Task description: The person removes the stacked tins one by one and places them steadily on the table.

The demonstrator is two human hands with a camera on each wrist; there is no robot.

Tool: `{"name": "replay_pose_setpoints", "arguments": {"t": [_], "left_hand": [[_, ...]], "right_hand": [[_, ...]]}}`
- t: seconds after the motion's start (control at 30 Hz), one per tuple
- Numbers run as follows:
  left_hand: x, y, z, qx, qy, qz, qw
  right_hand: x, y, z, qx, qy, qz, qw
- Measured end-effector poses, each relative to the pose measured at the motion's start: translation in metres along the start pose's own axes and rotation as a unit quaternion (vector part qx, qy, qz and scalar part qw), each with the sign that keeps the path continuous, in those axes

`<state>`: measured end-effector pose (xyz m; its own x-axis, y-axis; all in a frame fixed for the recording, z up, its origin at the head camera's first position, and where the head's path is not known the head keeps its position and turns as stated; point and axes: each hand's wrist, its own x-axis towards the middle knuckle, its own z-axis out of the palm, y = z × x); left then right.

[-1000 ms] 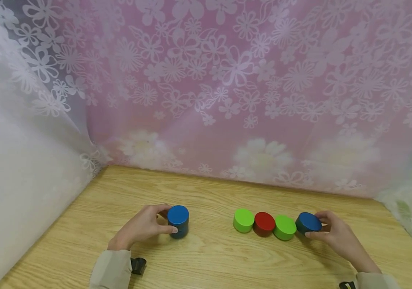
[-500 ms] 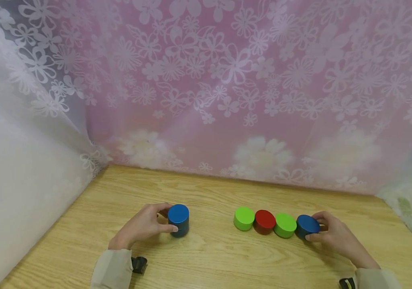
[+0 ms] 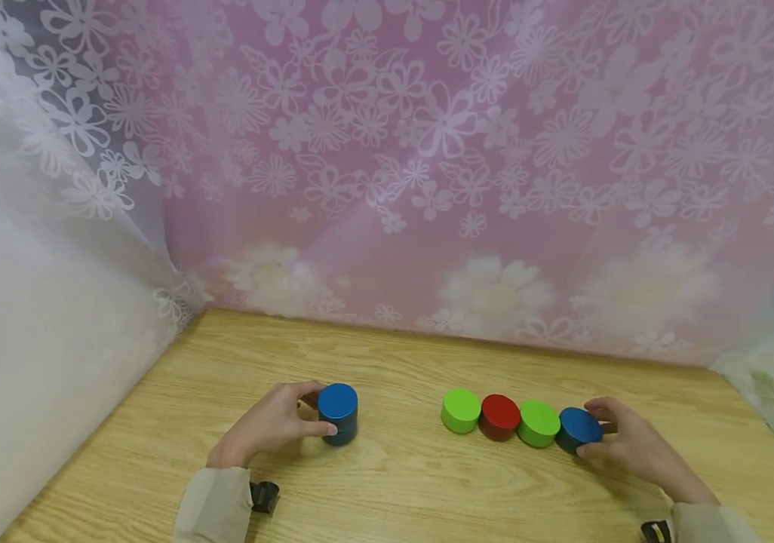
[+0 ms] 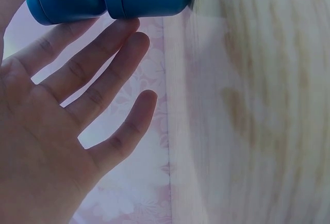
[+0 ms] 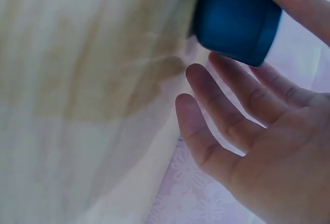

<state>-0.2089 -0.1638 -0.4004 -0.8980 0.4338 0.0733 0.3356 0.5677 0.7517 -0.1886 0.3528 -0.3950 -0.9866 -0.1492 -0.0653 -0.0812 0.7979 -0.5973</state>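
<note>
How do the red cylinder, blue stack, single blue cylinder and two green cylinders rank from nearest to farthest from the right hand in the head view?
1. Single blue cylinder: held by the right hand.
2. Right green cylinder: just left of it.
3. Red cylinder: between the greens.
4. Left green cylinder: the row's left end.
5. Blue stack: farthest left, held by the left hand.

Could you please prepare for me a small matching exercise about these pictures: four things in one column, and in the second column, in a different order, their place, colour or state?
Column 1
1. left hand
2. right hand
3. red cylinder
4. cloth

Column 2
A. between two green cylinders
B. holds a blue stack of two
C. pink, with white flowers
D. holds a single blue cylinder

Right pairs: 1-B, 2-D, 3-A, 4-C
</note>
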Motion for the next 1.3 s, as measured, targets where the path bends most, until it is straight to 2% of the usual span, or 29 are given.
{"name": "replay_pose_setpoints", "arguments": {"t": [0.17, 0.33, 0.57, 0.77, 1.13, 1.3], "left_hand": [[0.000, 0.000, 0.000, -0.001, 0.000, 0.001, 1.0000], [0.001, -0.001, 0.000, 0.000, 0.001, 0.005, 1.0000], [0.001, 0.000, 0.001, -0.005, -0.001, 0.002, 1.0000], [0.000, -0.002, 0.001, -0.007, -0.001, -0.005, 1.0000], [-0.002, 0.000, 0.000, -0.003, -0.003, 0.003, 1.0000], [-0.001, 0.000, 0.000, 0.002, -0.001, 0.002, 1.0000]], "right_hand": [[-0.001, -0.005, -0.007, 0.004, -0.003, -0.022, 1.000], [-0.002, -0.016, -0.011, -0.004, 0.019, -0.030, 0.999], [-0.001, -0.045, -0.008, 0.033, 0.057, -0.042, 0.997], [0.005, -0.071, 0.001, 0.059, 0.099, -0.087, 0.990], [0.016, -0.098, 0.017, 0.092, 0.100, -0.126, 0.983], [0.021, -0.111, 0.022, 0.121, 0.098, -0.129, 0.979]]}}
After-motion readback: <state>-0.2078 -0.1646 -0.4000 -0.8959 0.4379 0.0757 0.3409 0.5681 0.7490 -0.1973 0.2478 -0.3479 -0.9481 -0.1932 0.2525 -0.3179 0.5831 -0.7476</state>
